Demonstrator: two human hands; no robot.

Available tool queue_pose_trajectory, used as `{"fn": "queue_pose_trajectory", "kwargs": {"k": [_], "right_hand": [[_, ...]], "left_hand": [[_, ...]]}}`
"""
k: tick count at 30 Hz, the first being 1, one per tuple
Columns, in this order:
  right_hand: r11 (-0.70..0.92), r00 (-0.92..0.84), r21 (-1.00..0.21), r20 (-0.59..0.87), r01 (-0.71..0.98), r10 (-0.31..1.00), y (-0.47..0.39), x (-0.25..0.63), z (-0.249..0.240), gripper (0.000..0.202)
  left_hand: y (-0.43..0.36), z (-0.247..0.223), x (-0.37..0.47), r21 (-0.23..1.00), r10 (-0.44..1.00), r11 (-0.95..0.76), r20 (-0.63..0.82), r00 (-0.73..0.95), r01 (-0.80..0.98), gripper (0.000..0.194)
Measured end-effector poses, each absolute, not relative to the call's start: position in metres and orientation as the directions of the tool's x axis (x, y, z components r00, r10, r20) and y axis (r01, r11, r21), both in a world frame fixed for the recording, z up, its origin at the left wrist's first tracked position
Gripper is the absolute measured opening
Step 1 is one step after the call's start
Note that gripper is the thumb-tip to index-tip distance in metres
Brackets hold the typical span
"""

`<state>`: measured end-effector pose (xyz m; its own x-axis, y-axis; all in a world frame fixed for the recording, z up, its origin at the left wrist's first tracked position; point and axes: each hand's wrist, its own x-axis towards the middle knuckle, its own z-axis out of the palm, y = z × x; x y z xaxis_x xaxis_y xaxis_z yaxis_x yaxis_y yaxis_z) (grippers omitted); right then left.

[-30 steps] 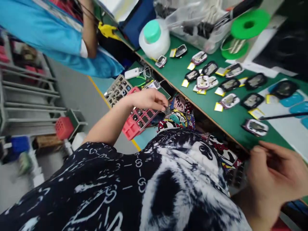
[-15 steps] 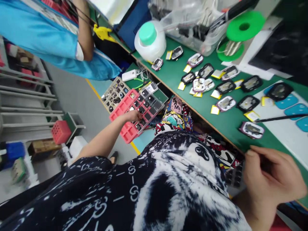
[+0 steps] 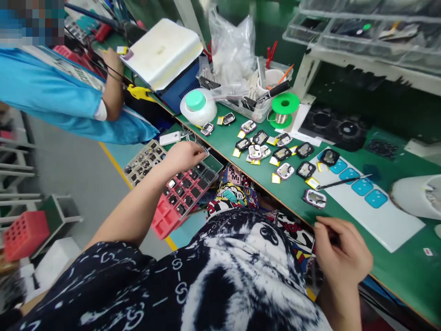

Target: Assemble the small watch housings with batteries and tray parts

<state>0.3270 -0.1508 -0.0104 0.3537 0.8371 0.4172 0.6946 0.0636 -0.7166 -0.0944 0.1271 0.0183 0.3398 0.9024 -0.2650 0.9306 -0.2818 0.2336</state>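
My left hand (image 3: pixel 184 158) is over the far end of a red tray (image 3: pixel 165 216), its fingers pinched together. Whatever is between the fingertips is too small to make out. Small dark square parts (image 3: pixel 188 201) sit in the tray's compartments, partly under a clear cover. My right hand (image 3: pixel 344 250) is loosely curled at the front edge of the green table (image 3: pixel 351 220), thumb against forefinger, nothing visible in it. Nearest to it lies a purple-rimmed watch-like casing (image 3: pixel 315 198). Several similar casings with yellow-edged battery packs (image 3: pixel 285 171) are spread farther along the table.
A white bottle with a green cap (image 3: pixel 198 108), a green solder spool (image 3: pixel 285 110) and a clear bin of tools (image 3: pixel 255 110) stand behind the casings. Tweezers (image 3: pixel 344 182) lie across a white sheet (image 3: pixel 389 225) with blue pads. A co-worker's blue sleeve (image 3: pixel 51 87) is at left.
My left hand has lifted from the red tray's compartments and moved toward its far end. My right hand stays curled at the table edge. The view has tilted up, showing more of the table's back.
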Motion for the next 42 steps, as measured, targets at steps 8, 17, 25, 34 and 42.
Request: {"fn": "queue_pose_trajectory", "kwargs": {"k": [8,17,25,34,42], "right_hand": [[0.088,0.332,-0.702,0.439,0.707,0.835,-0.153,0.329,-0.012,0.005],[0.084,0.331,-0.721,0.415,0.688,0.847,-0.157,0.327,-0.013,0.007],[0.087,0.335,-0.730,0.412,0.677,0.847,-0.153,0.325,-0.015,0.009],[0.161,0.200,-0.838,0.304,0.521,0.931,-0.154,0.294,0.020,0.060],[0.159,0.149,-0.792,0.300,0.590,0.942,-0.169,0.300,0.018,0.047]], "left_hand": [[0.182,0.031,0.008,0.162,0.856,-0.513,0.161,0.491,0.843,0.041],[0.197,0.036,0.012,0.280,0.885,-0.465,0.120,0.450,0.840,0.033],[0.110,0.065,0.022,0.999,0.929,0.032,-0.032,0.368,0.005,0.053],[-0.007,0.034,0.104,0.867,0.631,0.495,-0.315,0.709,-0.054,0.040],[-0.036,0.022,0.131,0.775,0.494,0.632,-0.394,0.775,-0.009,0.035]]}}
